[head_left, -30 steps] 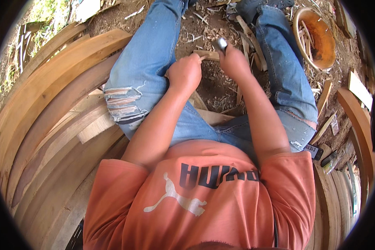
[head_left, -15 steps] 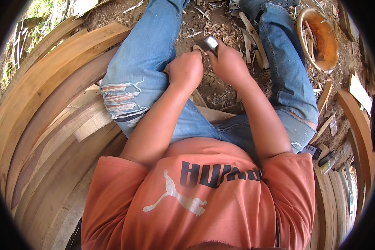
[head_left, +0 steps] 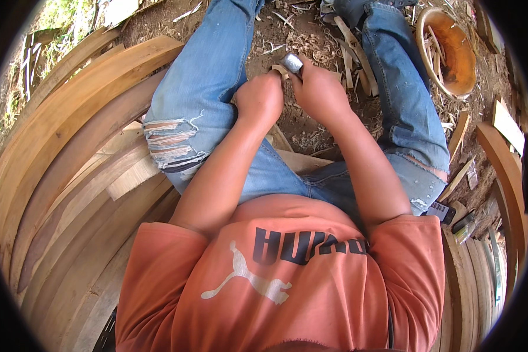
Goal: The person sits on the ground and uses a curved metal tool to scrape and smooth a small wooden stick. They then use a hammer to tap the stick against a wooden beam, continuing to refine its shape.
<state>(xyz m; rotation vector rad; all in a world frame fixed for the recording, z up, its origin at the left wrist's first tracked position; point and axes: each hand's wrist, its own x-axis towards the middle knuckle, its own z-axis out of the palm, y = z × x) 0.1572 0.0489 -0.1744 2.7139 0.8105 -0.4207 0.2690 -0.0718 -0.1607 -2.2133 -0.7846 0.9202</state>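
Between my knees, my left hand [head_left: 260, 97] is closed in a fist around a small pale piece of wood [head_left: 281, 71], whose end shows past the knuckles. Close beside it, my right hand [head_left: 322, 91] is wrapped round a tool with a shiny, rounded silver metal end [head_left: 292, 62]. The rest of that tool is hidden in the hand, so its kind does not show. The two fists are slightly apart, the metal end right by the wood.
Long curved wooden planks [head_left: 70, 111] are stacked on my left, with more boards [head_left: 501, 158] on my right. An orange-brown tub [head_left: 456, 64] holding wood strips lies at the far right. Shavings litter the dirt floor [head_left: 311, 44]. A phone [head_left: 442, 212] rests beside my right knee.
My right hand has shifted slightly left, and the tool's silver end has tilted and moved a little left and down. My left hand has barely moved and keeps its hold on the wood.
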